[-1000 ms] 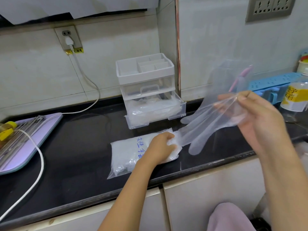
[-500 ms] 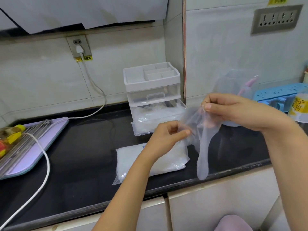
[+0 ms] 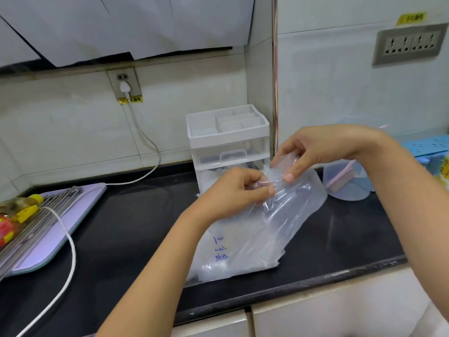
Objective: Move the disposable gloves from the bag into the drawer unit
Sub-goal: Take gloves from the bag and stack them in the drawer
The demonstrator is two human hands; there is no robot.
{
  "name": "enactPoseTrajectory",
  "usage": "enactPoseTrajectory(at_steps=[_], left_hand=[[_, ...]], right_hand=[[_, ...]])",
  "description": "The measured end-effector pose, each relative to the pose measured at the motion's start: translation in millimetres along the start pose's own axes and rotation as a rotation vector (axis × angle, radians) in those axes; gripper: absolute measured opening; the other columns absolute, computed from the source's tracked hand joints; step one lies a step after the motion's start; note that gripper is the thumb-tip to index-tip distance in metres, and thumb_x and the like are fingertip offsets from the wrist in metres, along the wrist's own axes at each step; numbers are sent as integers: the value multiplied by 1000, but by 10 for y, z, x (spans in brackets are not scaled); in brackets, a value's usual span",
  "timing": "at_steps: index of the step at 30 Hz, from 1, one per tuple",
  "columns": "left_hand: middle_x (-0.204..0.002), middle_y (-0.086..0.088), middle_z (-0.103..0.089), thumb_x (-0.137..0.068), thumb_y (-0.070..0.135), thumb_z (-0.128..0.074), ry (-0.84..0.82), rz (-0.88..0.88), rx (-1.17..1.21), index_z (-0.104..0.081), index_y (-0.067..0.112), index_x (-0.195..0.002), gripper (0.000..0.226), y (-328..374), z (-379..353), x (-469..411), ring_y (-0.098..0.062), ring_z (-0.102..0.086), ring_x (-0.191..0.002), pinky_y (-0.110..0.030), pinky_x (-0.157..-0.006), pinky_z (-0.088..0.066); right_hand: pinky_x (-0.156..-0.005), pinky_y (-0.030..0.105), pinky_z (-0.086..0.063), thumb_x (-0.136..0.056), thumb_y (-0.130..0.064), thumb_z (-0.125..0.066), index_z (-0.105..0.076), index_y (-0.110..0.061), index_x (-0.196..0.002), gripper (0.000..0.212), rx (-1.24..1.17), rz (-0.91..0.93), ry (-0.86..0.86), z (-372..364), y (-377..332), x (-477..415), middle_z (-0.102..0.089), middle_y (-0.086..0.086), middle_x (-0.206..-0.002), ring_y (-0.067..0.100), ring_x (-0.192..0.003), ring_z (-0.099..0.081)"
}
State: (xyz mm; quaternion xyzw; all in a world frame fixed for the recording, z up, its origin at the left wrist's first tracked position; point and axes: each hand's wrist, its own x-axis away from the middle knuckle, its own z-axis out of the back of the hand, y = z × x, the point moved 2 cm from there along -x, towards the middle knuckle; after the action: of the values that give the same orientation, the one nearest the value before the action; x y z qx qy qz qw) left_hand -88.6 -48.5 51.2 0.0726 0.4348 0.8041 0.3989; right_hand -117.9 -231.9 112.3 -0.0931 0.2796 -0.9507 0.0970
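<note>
A black countertop (image 3: 136,215) runs beneath the left hand (image 3: 233,190) and right hand (image 3: 323,147), with pale cabinet fronts (image 3: 315,319) below its edge. Beyond the left hand, a tiled wall (image 3: 60,132) carries a socket (image 3: 124,80) with a white cord (image 3: 159,158) plugged in. Above the right hand sits a grey multi-socket plate (image 3: 410,43). A metal strip (image 3: 275,93) marks the corner.

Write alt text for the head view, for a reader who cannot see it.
The left hand and right hand pinch a clear disposable glove just above a plastic bag with blue handwriting that lies on a black counter. A white and clear drawer unit stands behind them against the wall; a lilac tray lies at far left.
</note>
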Motion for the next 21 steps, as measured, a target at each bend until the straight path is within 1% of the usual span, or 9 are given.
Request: enactPoseTrajectory(at_steps=[3, 6, 9, 11, 12, 14, 16, 17, 21], left_hand=[[-79, 4, -71, -84, 26, -72, -14, 57, -73, -73, 17, -85, 9, -66, 153, -35, -6, -64, -74, -23, -79, -49], [-83, 5, -73, -83, 24, -73, 17, 141, -301, -72, 11, -88, 14, -247, 403, -161, 1, -66, -75, -21, -73, -50], [-72, -1, -64, -85, 25, -70, 137, 208, -441, -64, -1, -82, 27, -373, 669, -387, -2, -56, -59, -15, -53, -41], [-61, 0, -44, -86, 23, -68, 236, 215, -530, -50, 7, -67, 30, -341, 802, -541, -9, -40, -52, -13, -43, -29], [-59, 1, -38, -85, 21, -67, 299, 201, -562, -42, 10, -63, 35, -305, 858, -606, -9, -36, -51, -13, -41, -28], [-58, 4, -38, -85, 18, -67, 448, 130, -607, -37, 14, -60, 39, -238, 967, -688, -9, -37, -53, -12, -43, -29], [-66, 3, -49, -85, 20, -67, 587, 29, -610, -48, 14, -67, 27, -186, 1020, -686, -15, -46, -65, -15, -53, -33], [-74, 3, -55, -85, 21, -67, 634, -22, -600, -52, 14, -73, 21, -168, 1019, -644, -16, -50, -74, -22, -61, -36], [-91, 3, -54, -86, 23, -68, 676, -168, -690, -55, 16, -81, 16, -147, 858, -329, -12, -46, -88, -19, -73, -29]], right_hand=[[-92, 19, -41, -66, -28, -83, -76, -28, -90, 25, 92, -12, -22, 45, 6, -202, -73, -14, -88, 0, -90, -64], [-83, 21, -42, -70, -25, -83, -76, -28, -76, 10, 196, -63, 76, 150, 35, -462, -70, -20, -73, 1, -84, -60], [-62, 18, -40, -73, -21, -81, -77, -22, -80, 8, 235, -74, 305, 276, 32, -721, -63, -18, -62, 3, -66, -55], [-58, 12, -39, -75, -13, -78, -77, -13, -84, 9, 168, -8, 507, 346, 25, -860, -63, -20, -64, 0, -67, -57], [-57, 7, -39, -77, -10, -76, -76, -11, -84, 7, 127, 40, 608, 372, 11, -897, -65, -17, -69, -3, -68, -59], [-55, 1, -36, -79, -8, -72, -74, -9, -81, 3, 70, 145, 784, 397, -33, -889, -64, -13, -71, -12, -61, -54], [-58, -1, -34, -81, -14, -72, -73, -18, -82, 4, 37, 231, 919, 407, -56, -801, -61, -16, -71, -9, -60, -51], [-60, 0, -34, -82, -17, -72, -73, -21, -83, 4, 23, 262, 962, 402, -55, -738, -61, -16, -73, -6, -63, -50], [-61, 3, -33, -80, -21, -74, -73, -27, -86, 8, -26, 257, 936, 300, 105, -516, -57, -13, -81, -15, -67, -46]])
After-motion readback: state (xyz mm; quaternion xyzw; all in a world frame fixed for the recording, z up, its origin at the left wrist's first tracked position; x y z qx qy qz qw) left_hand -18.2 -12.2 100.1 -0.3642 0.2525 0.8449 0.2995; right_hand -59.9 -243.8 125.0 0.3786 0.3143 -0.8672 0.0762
